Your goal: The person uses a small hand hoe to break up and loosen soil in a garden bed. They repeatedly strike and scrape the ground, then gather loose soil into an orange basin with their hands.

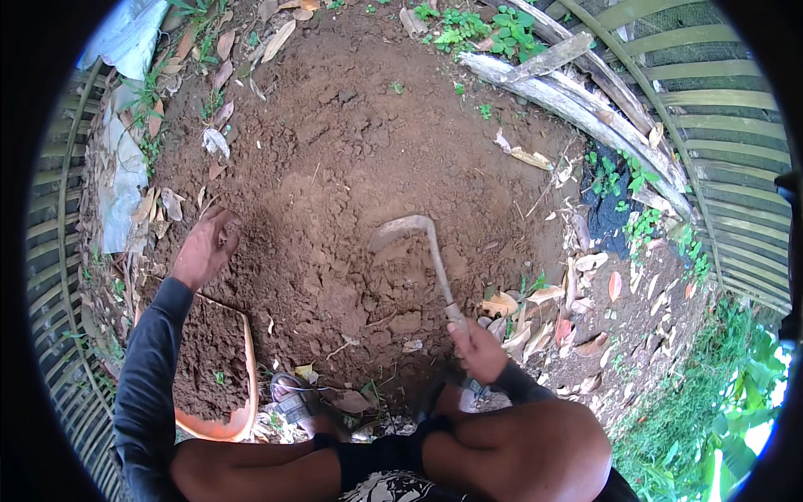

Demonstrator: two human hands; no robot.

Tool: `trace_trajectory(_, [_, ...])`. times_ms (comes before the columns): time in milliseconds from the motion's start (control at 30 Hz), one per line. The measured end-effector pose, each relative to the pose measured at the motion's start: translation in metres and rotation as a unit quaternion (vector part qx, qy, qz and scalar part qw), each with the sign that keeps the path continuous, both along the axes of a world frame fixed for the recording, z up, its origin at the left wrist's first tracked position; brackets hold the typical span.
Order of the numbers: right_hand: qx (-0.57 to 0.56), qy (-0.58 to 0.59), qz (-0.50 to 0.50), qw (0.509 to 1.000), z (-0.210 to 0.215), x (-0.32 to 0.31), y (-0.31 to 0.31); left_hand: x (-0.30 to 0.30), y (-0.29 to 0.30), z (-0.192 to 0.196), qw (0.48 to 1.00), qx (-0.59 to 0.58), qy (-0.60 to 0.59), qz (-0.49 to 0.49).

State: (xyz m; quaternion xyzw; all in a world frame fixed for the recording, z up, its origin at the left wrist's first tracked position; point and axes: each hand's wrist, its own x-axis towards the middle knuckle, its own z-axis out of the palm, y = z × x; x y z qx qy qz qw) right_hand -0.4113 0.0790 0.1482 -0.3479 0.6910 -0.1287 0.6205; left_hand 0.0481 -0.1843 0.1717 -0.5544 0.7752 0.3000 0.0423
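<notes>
My right hand (479,350) is wrapped round the handle of a hand hoe (437,259). Its bent metal neck reaches away from me and curves left, and the flat end rests on loose brown soil (335,180). Over the soil's left side, near dry leaves, hovers my left hand (205,248) with its fingers curled in. Whether anything small is pinched in them I cannot make out. Just below that hand, beside my left foot, stands an orange-brown container (250,368) filled with dark soil.
Weathered wooden poles (585,105) lie at the far right, with black sheeting (608,209) beside them. Slatted fences (728,125) curve along both sides. A pale plastic sheet (121,180) lies at the left. Dry leaves (544,322) litter the right. My sandalled feet (297,402) are close to the soil.
</notes>
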Motion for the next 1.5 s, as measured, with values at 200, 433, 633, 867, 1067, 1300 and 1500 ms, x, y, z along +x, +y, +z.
trace_trajectory(200, [-0.221, -0.174, -0.265, 0.922, -0.009, -0.017, -0.120, 0.007, 0.001, -0.009, 0.996, 0.048, -0.075, -0.001])
trace_trajectory(433, [-0.169, 0.018, -0.045, 0.984, -0.030, 0.029, -0.099, -0.001, 0.001, 0.004, 0.999, 0.003, -0.054, -0.004])
trace_trajectory(633, [-0.160, -0.102, -0.251, 0.949, 0.004, -0.022, -0.141, 0.005, 0.005, -0.008, 0.996, 0.046, -0.070, -0.020])
trace_trajectory(867, [-0.039, -0.020, -0.062, 0.997, 0.000, 0.043, -0.093, 0.029, 0.001, -0.014, 0.996, -0.011, -0.084, -0.018])
trace_trajectory(1067, [-0.154, -0.159, -0.202, 0.954, 0.005, 0.007, -0.155, 0.050, 0.000, -0.025, 0.998, -0.001, -0.064, 0.014])
trace_trajectory(1300, [-0.211, 0.102, 0.105, 0.966, -0.027, 0.071, -0.087, 0.039, -0.002, 0.000, 0.993, -0.047, -0.103, 0.011])
trace_trajectory(1500, [-0.146, -0.031, -0.008, 0.989, 0.001, 0.027, -0.126, 0.068, 0.005, -0.006, 0.996, -0.039, -0.067, 0.054])
